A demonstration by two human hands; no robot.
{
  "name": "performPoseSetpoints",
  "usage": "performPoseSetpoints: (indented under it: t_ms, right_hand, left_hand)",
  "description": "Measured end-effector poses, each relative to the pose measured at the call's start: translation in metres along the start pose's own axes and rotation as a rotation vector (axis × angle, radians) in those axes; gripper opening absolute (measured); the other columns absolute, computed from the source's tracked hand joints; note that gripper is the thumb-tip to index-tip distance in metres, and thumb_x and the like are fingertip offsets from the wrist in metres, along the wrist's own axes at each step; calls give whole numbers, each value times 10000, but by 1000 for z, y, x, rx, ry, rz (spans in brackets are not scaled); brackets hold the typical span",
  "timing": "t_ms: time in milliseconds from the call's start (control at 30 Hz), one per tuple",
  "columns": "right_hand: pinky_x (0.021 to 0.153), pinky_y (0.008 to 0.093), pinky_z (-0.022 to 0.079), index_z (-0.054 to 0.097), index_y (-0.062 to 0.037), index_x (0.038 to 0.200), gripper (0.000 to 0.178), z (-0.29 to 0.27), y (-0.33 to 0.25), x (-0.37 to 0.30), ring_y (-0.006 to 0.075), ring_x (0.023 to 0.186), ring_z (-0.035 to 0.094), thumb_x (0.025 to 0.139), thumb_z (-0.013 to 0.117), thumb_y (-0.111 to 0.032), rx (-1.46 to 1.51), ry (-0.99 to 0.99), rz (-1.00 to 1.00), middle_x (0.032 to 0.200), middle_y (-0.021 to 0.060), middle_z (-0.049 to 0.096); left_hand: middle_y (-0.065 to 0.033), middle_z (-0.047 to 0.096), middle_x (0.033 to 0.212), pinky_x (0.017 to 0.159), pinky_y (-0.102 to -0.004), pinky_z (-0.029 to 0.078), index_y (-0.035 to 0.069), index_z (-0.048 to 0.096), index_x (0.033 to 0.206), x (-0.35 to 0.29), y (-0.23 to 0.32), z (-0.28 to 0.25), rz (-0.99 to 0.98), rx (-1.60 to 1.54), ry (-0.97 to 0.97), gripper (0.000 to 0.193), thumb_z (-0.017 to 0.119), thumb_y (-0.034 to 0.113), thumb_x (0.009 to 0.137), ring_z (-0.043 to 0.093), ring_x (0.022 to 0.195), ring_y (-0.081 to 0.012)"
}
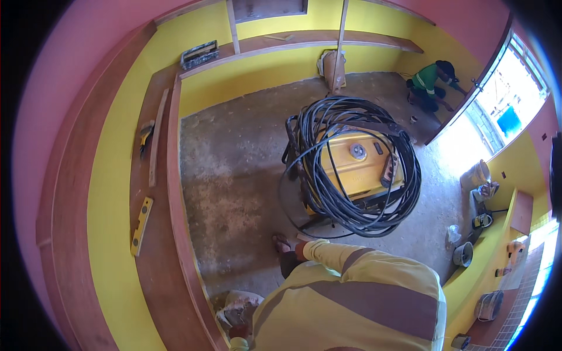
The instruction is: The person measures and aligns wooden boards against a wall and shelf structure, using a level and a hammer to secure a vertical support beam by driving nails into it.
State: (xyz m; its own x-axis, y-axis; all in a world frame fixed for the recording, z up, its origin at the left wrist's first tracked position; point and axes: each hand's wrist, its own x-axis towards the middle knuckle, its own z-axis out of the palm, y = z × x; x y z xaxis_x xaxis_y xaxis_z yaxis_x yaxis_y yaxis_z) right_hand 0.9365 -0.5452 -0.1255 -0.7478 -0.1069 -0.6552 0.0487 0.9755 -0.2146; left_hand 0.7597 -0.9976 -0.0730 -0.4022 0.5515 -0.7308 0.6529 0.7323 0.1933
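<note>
Daylight floods in through the doorway (518, 96), bleaching it nearly white and throwing glare across the floor (442, 161) beside it. A second bright strip, the window (545, 254), burns out at lower right. The floor's left side lies dimmer, softly shadowed. The coil (404, 202) looks fairly sharp; distant detail softens. Fisheye distortion bows the walls, and black vignetting rounds the corners.

The person wears a loose, long-sleeved khaki shirt (345, 324) with a broad, dark brownish-grey band (380, 301) across the body, a narrower matching stripe (354, 260) around one sleeve (325, 254), dark trousers (288, 264) and dark, open footwear (281, 241).
</note>
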Motion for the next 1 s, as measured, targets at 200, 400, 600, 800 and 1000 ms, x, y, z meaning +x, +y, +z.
performPoseSetpoints:
  t_ms: [200,400,600,800,1000]
  right_hand:
    - [750,473,518,706,-90,943,283,-85,55,15,356,857,651,808,543,-278,267,238,164,888,214,661]
    - [735,469,510,686,-108,916,308,-148,152,32,404,830,633,783,513,-325,526,310,426,863,210,654]
    - [711,474,505,677,-107,847,298,-184,199,27,416,800,619,772,513,-345,755,564,458,861,232,636]
    - [777,451,508,690,-106,845,319,-154,215,63,381,814,641,777,527,-372,854,349,605,842,181,666]
    - [744,452,511,695,-127,834,299,-221,256,143,363,768,648,766,554,-383,932,396,644,791,162,670]
  left_hand:
    - [-139,690,864,791,-386,519,162,726,851,91,13,-135,-89,-299,156,381,659,508,707,661,863,-292]
    - [-113,683,932,812,-403,508,157,718,887,202,47,-230,146,54,232,317,595,429,779,644,895,-325]
    - [-154,661,952,826,-448,483,113,704,882,265,81,-292,360,160,129,389,509,441,805,618,905,-365]
    - [-167,663,940,844,-444,479,116,712,870,305,143,-382,256,79,-46,367,517,421,811,617,910,-363]
    - [-160,669,933,823,-426,492,97,695,943,434,108,-466,452,20,30,404,588,454,787,638,880,-336]
